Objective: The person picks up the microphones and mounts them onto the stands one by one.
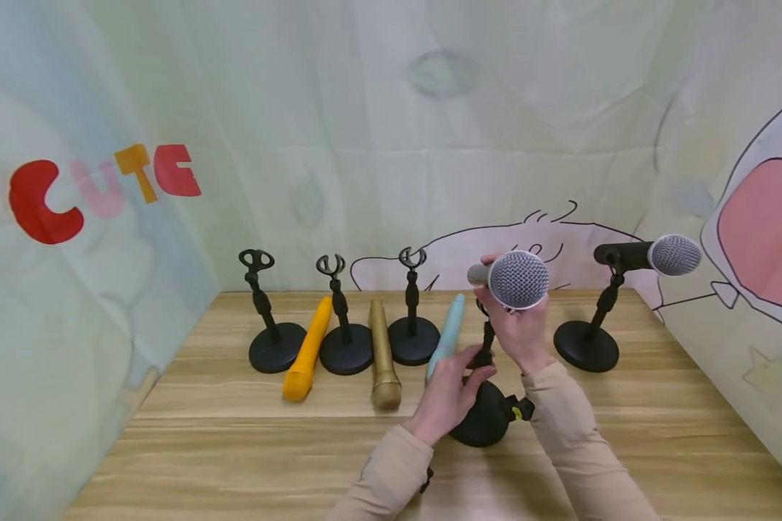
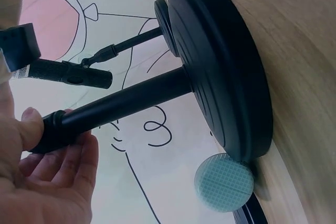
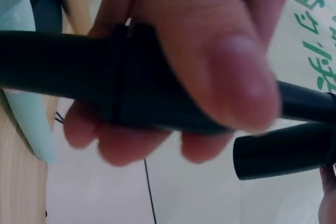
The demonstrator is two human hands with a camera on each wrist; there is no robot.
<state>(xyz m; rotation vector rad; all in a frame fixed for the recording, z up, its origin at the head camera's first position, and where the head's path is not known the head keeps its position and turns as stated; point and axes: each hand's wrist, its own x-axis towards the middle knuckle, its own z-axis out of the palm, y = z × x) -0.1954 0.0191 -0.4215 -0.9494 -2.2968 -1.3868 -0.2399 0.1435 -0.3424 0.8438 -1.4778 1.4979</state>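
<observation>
A microphone [image 1: 520,281] with a silver mesh head faces me, and my right hand [image 1: 524,336] holds it close behind that head. Just below, my left hand [image 1: 448,394] pinches the collar of a black microphone stand [image 1: 482,423] between thumb and fingers. In the left wrist view this stand's round base [image 2: 226,72] is on the table. The right wrist view shows my left thumb [image 3: 236,77] over the collar, and only a sliver of my right hand [image 3: 328,195] at its edge. Whether the microphone sits in the stand's clip is hidden.
Three bare microphone stands, left [image 1: 276,347], middle [image 1: 346,351] and right [image 1: 413,341], stand among an orange microphone [image 1: 308,351], a gold one [image 1: 383,354] and a teal one [image 1: 448,333]. At right another stand [image 1: 586,346] carries a black microphone [image 1: 648,255]. Printed curtains [image 1: 287,87] border the table.
</observation>
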